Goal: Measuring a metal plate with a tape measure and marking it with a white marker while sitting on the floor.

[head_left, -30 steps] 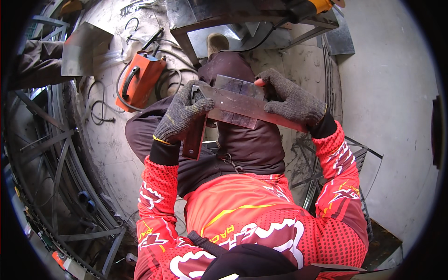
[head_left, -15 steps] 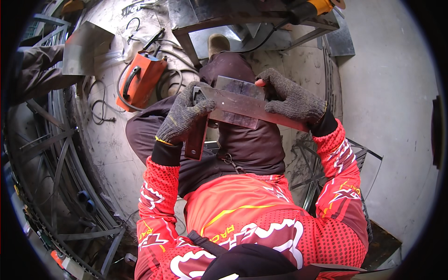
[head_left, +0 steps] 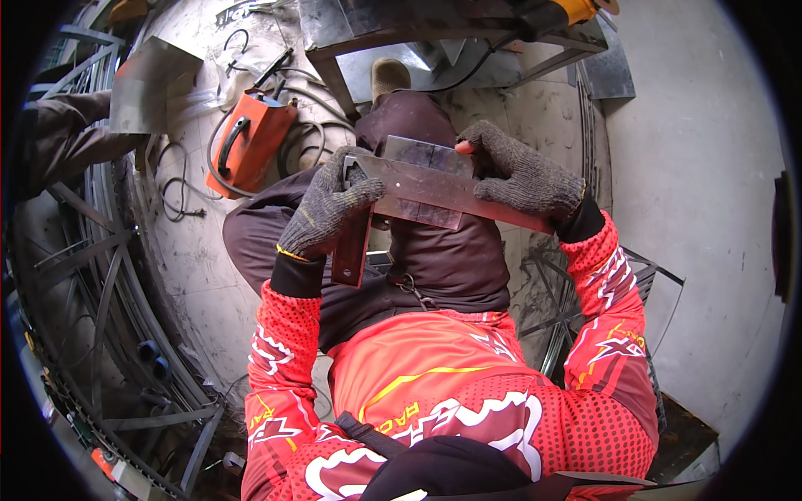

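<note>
Above my right thigh, a try square (head_left: pixel 426 184) lies across a small flat metal plate (head_left: pixel 430 155) with dark lines on its face. The square's stock hangs down on the left, and its blade runs to the right. My left hand (head_left: pixel 326 209), in a grey knit glove, is closed round the corner of the square, thumb on top. With its thumb pressed on the blade, my right hand (head_left: pixel 530 175) grips the square's right part. A bare fingertip of that gloved hand shows beside the plate's upper right edge. Fingers under the metal are hidden.
An orange machine (head_left: pixel 251 142) with cables stands on the floor ahead left. A metal table (head_left: pixel 359 33) with a yellow power tool (head_left: pixel 576 10) is at the front. Steel frames (head_left: pixel 109 292) line the left, near another person's leg (head_left: pixel 67 142) and a bent sheet (head_left: pixel 150 88).
</note>
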`<state>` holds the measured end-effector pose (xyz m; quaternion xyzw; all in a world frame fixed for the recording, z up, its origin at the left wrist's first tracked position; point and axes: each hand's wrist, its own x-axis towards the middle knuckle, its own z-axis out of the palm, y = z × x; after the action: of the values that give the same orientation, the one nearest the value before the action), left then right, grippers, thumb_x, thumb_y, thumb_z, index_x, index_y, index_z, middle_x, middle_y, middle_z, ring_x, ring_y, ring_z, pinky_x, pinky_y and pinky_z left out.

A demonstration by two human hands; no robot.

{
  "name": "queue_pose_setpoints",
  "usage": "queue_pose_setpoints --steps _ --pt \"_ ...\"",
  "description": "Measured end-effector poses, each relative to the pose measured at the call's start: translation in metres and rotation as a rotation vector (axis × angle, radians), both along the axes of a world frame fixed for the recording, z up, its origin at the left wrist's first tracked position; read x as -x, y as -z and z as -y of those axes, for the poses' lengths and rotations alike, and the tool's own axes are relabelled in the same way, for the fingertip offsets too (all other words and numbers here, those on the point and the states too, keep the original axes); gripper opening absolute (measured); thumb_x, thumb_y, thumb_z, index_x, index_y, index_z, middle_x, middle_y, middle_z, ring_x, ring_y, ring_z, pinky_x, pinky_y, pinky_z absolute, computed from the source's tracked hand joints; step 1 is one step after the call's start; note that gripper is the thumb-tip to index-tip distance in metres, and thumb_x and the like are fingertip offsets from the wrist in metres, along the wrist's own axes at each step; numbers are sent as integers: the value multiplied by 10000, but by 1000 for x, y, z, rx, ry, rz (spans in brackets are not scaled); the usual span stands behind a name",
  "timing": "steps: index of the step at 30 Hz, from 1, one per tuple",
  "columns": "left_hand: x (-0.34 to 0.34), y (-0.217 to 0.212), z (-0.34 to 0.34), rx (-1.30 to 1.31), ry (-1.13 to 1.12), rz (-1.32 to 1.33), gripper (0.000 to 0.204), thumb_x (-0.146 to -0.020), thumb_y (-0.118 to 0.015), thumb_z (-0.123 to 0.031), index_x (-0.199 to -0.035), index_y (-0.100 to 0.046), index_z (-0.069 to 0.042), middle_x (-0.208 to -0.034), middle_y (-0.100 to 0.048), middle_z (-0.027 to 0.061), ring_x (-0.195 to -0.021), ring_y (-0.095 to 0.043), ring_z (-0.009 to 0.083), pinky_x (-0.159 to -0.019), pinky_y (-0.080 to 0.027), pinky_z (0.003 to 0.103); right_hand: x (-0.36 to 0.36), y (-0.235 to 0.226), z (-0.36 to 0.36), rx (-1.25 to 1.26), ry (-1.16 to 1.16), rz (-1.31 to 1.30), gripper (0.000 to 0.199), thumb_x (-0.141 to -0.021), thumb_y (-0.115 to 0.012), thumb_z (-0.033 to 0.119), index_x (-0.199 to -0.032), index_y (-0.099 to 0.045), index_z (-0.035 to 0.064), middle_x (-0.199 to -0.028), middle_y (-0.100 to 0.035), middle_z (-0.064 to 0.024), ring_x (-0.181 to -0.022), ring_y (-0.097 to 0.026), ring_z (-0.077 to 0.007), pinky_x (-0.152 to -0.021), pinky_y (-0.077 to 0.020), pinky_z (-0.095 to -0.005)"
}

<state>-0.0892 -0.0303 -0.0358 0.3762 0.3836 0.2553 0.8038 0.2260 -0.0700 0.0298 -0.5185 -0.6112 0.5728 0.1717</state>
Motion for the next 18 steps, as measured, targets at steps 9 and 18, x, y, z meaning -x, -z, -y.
queue_pose_setpoints --steps 9,18 --pt "1 -5 2 83 25 24 375 -937 -750 -128 -1241 -548 -43 -1030 -612 34 -904 -631 147 -825 -558 318 0 7 1 -39 6 -19 487 -859 -643 -15 -1321 -512 66 -948 -478 14 -868 -461 -84 -807 -437 -263" --pt "0 -5 3 32 14 2 390 -925 -754 -122 -1249 -549 -49 -1037 -613 19 -951 -605 131 -866 -532 311 -1 7 0 -61 -3 -21 476 -860 -640 -15 -1313 -515 63 -951 -478 14 -870 -461 -86 -809 -438 -266"
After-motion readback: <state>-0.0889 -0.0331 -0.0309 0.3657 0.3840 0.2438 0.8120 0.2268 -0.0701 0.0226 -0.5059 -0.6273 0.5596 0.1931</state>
